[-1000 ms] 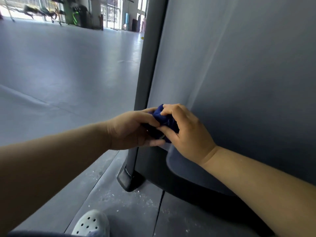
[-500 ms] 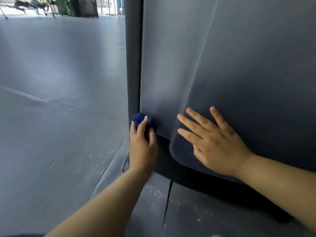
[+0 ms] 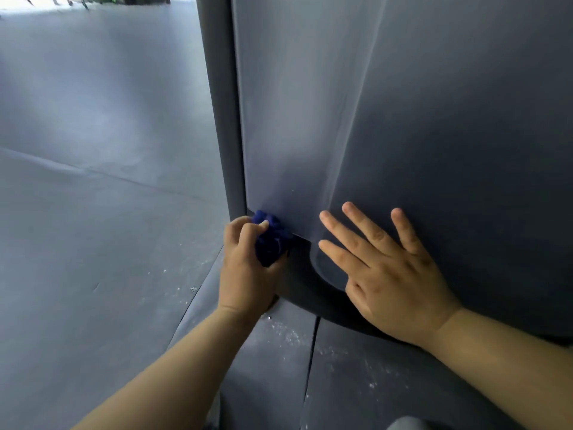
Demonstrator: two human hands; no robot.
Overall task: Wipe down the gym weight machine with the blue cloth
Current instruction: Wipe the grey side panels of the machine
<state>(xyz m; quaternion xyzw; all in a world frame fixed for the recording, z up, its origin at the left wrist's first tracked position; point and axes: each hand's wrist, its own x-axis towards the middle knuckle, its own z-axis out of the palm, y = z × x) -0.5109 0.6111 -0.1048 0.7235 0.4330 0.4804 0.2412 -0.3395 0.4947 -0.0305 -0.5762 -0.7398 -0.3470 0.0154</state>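
The gym weight machine's shroud panel (image 3: 403, 119) fills the right of the view, a smooth grey sheet whose long axis runs upright. Its lower edge curves away above the dark base. A dark upright post (image 3: 220, 103) borders the panel's left edge and runs parallel to it. The grey floor (image 3: 93, 212) spreads out to the left, with white specks (image 3: 288, 333) scattered near the machine's foot.

The right hand (image 3: 393, 274) lies flat on the lower part of the panel, its fingers (image 3: 366, 225) straight, spread and pointing up-left, holding nothing. The left hand (image 3: 248, 271) is at the panel's lower left corner, where panel meets post. Its fingers (image 3: 248, 231) curl round the blue cloth (image 3: 273, 240) and press it against that corner.

The cloth is a bunched wad with no clear long axis, just left of the right hand but apart from it. Most of the panel lies above and to the right of the cloth, so the next stroke probably belongs to the left hand, running up along the panel's length.
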